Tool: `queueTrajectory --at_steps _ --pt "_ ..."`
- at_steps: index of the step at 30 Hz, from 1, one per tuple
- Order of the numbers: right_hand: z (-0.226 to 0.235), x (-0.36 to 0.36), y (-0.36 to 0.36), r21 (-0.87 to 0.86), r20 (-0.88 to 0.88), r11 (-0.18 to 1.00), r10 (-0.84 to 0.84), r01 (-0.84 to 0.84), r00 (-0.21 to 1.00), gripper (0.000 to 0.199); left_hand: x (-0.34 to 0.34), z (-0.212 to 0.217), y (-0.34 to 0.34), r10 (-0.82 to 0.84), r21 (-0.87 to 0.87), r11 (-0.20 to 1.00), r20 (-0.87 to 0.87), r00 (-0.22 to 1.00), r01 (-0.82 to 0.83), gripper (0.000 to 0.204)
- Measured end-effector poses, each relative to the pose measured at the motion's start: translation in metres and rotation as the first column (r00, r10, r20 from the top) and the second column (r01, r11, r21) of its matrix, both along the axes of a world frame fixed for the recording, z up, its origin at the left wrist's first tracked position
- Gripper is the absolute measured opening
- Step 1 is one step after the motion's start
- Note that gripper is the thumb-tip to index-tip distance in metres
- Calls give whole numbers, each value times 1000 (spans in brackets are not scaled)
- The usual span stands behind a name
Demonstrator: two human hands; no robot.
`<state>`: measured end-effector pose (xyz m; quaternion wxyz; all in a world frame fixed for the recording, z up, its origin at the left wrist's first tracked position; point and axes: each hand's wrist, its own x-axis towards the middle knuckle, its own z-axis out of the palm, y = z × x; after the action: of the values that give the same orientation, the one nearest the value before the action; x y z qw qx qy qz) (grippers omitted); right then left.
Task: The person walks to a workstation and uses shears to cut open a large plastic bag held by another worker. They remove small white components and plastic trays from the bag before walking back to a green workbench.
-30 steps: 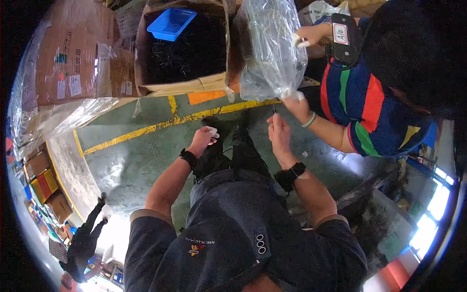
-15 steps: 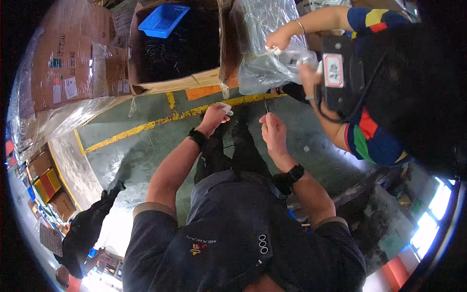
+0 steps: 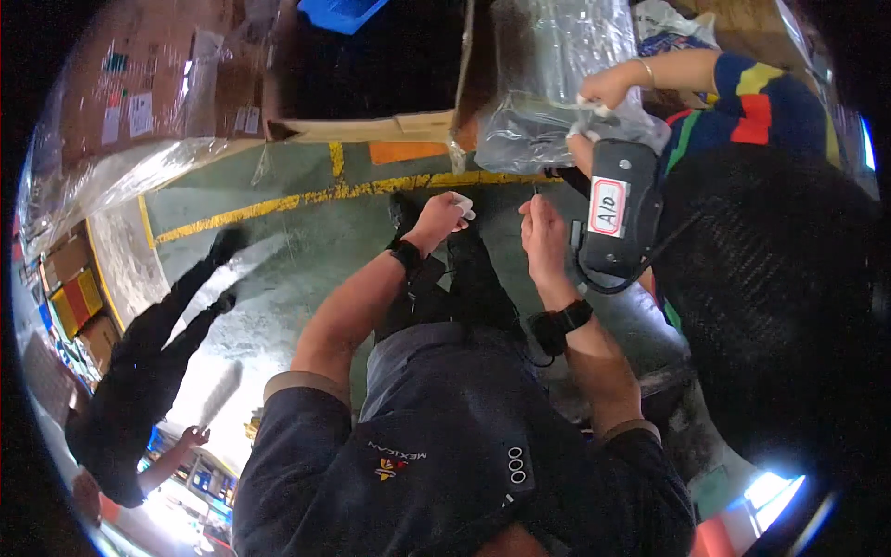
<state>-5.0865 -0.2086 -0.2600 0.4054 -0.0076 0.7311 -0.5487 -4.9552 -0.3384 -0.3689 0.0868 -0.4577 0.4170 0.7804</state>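
My left hand (image 3: 440, 225) is closed around small white, rounded pieces (image 3: 464, 205) that stick out past the thumb and fingers; their exact kind is not clear. To its right, my right hand (image 3: 545, 239) is raised with its fingers pressed together. A thin, dark, pointed tool (image 3: 535, 189) shows just beyond those fingertips, and the rest of it is hidden in the grip. The hands are apart, both in front of my body above the floor. Each wrist wears a black band.
At right, a co-worker wearing a black device (image 3: 626, 206) handles a clear plastic bag (image 3: 529, 139). Ahead stands an open cardboard box (image 3: 371, 129) with a blue basket (image 3: 342, 11). Wrapped cartons (image 3: 158, 74) stand at left. Another person (image 3: 139, 390) walks at lower left.
The view has shifted, and both my hands appear farther right, still holding their things. The co-worker at right has turned and come closer. The person at left has stepped forward.
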Motion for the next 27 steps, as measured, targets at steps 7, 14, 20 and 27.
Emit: queueTrajectory --at_steps 7,14,20,27 --pt "-85 -53 -41 57 -15 987 -149 150 989 41 37 -28 11 91 136 986 17 996 -92 15" --pt "-115 -88 -68 181 -163 979 -69 98 984 37 91 -64 22 156 192 968 57 986 -164 14" --pt "-120 -101 -71 292 -487 954 88 66 869 44 104 -75 30 198 242 944 123 973 -223 13" --pt "-128 -132 -47 369 -667 930 271 -9 694 45 108 -80 28 202 249 941 123 972 -227 13"
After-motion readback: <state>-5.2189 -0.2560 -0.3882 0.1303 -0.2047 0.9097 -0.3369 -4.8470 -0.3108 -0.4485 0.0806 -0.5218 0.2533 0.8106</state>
